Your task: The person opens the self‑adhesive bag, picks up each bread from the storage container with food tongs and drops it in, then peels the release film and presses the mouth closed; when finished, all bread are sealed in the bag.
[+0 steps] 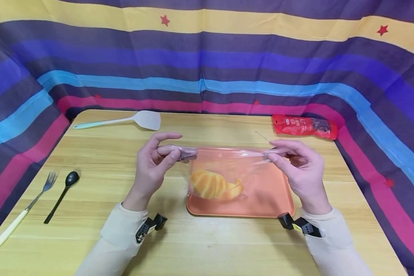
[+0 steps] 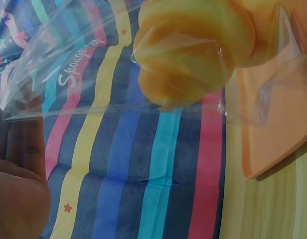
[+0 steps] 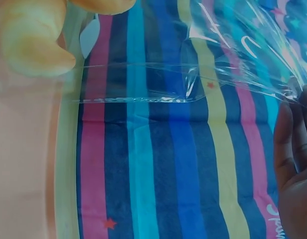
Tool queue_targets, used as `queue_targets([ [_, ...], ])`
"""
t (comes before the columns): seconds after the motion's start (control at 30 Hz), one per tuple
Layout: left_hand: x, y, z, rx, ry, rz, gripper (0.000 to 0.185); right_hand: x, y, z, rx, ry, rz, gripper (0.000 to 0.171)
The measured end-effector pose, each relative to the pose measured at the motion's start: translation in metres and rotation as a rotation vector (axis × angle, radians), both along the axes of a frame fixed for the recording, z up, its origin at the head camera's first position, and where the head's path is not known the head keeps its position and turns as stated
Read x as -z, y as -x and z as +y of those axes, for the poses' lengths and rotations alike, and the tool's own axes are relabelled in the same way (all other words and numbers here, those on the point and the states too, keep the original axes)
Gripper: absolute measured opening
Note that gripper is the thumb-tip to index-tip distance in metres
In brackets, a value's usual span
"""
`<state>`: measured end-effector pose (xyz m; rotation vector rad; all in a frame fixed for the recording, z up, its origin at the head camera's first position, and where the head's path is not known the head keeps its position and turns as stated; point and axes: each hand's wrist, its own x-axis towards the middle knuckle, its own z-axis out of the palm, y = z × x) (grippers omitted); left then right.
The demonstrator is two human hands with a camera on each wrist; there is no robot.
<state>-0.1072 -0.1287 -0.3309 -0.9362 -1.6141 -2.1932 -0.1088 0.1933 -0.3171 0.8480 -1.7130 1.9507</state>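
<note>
Head view: left hand (image 1: 155, 161) and right hand (image 1: 301, 166) pinch a clear bag's (image 1: 227, 168) top corners at 9 and 3 o'clock, croissant (image 1: 214, 184) inside, above the orange tray (image 1: 272, 199). Wrist views: bag film (image 2: 69, 64) stretched taut (image 3: 233, 64).

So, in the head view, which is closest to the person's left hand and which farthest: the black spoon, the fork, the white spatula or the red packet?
From the left hand:
1. White spatula, just behind it, toward the table's back edge.
2. Black spoon, out to the left.
3. Fork, farther left, beyond the spoon.
4. Red packet, far right corner, past the right hand.
</note>
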Motion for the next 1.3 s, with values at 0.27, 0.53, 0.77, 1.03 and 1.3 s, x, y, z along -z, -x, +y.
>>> queue_targets([
  [0.27,-0.002,-0.001,0.003,-0.003,0.006,0.022,0.009,-0.004,-0.001,0.001,0.032,-0.092,0.04,0.01],
  [0.53,0.0,0.001,0.004,-0.192,0.125,0.122,0.006,-0.015,0.002,-0.003,0.108,-0.323,0.058,0.021],
  [0.77,-0.004,0.001,0.006,-0.232,0.154,0.172,0.01,-0.037,0.006,-0.021,0.279,-0.808,0.383,0.02],
  [1.03,-0.007,-0.001,0.01,-0.227,0.163,0.22,0.018,-0.06,0.003,-0.067,0.295,-0.985,0.656,0.012],
  [1.3,-0.011,-0.002,0.013,-0.246,0.195,0.273,0.012,-0.057,0.008,-0.105,0.238,-0.977,0.733,0.009],
])
